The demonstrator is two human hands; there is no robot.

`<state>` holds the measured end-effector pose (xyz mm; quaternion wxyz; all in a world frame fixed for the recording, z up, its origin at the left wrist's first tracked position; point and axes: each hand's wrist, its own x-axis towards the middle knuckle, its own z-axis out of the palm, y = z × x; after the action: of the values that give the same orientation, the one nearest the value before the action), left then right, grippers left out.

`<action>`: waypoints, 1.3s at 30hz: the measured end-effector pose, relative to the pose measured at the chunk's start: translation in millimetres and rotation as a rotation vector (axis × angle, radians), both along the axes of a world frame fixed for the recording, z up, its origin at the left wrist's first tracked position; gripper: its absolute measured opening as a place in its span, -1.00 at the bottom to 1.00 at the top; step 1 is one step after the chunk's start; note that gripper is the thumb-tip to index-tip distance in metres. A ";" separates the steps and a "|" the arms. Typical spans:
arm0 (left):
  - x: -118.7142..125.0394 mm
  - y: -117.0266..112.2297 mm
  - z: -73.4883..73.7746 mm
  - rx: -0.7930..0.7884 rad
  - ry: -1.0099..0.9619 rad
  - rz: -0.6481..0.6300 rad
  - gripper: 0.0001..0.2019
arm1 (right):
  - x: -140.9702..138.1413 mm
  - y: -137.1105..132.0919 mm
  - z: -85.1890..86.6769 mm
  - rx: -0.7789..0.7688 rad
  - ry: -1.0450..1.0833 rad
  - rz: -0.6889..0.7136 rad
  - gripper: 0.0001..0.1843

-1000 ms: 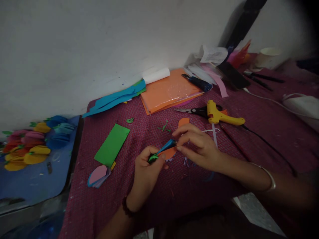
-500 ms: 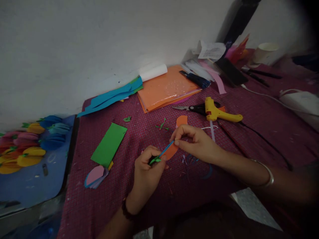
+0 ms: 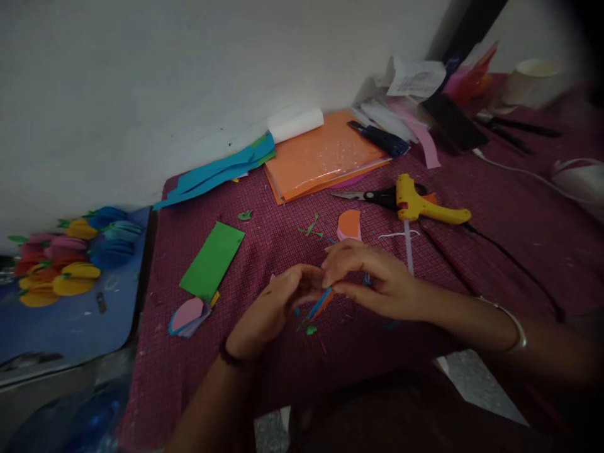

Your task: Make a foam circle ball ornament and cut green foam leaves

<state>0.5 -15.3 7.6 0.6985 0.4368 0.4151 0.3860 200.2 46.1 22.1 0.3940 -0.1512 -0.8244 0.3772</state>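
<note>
My right hand [image 3: 375, 277] pinches a folded blue-and-orange paper piece [image 3: 321, 303] between thumb and fingers, tilted down toward the left. A small green paper cutting [image 3: 310, 329] shows just below its lower end; whether it is attached, I cannot tell. My left hand [image 3: 280, 299] is cupped beside the paper, its fingers stretched out, with no grip visible. Past my right fingers lies a stack of rounded orange and pink paper cutouts [image 3: 350, 224]. To the left are a green paper rectangle [image 3: 213, 259] and a pile of pink, blue and pale half-rounds [image 3: 187, 316].
A yellow glue gun [image 3: 415, 202] and black-handled scissors [image 3: 382, 197] lie right of centre. Orange sheets [image 3: 325, 157] and blue paper strips [image 3: 221, 167] rest near the wall. Layered paper shapes [image 3: 78, 277] sit on a blue surface at left. A phone [image 3: 453, 123] lies at back right.
My left hand has let go of the paper end and opened its fingers. The right hand still pinches the piece. The whole view has shifted slightly.
</note>
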 end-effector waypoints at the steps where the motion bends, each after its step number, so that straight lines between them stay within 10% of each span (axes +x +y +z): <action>1: 1.2 -0.1 -1.3 -0.079 -0.075 -0.045 -0.52 | 0.7 -0.1 0.6 0.003 0.015 0.023 -0.88; 5: 11.2 -3.7 -3.6 -0.277 -0.230 -0.162 -0.58 | 1.6 -0.7 2.5 0.008 0.038 0.065 -0.84; 9: 12.8 -3.3 -2.4 -0.200 -0.195 0.140 -0.62 | 0.9 0.8 1.2 -0.020 0.046 0.030 -0.75; 14: 6.6 3.1 -4.1 0.088 0.091 0.394 -0.70 | -2.0 5.5 -5.6 -0.374 -0.024 -0.066 -0.84; 28: 20.0 -16.4 -0.1 1.036 1.258 0.343 -0.62 | -22.0 0.7 -25.2 -0.741 -0.081 -0.257 -0.86; 35: 14.0 -7.6 -6.5 0.923 1.243 0.281 -0.93 | -22.3 -2.6 -19.2 -0.850 -0.071 -0.126 -0.80; 39: 9.4 -1.8 -5.6 0.649 0.898 0.341 -0.90 | -2.8 16.5 -2.9 -0.673 -0.097 -0.021 -0.78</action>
<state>9.9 -17.1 2.0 0.2119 0.6766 0.5957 0.3774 197.4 62.7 19.3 0.2861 -0.2993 -0.6698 0.6164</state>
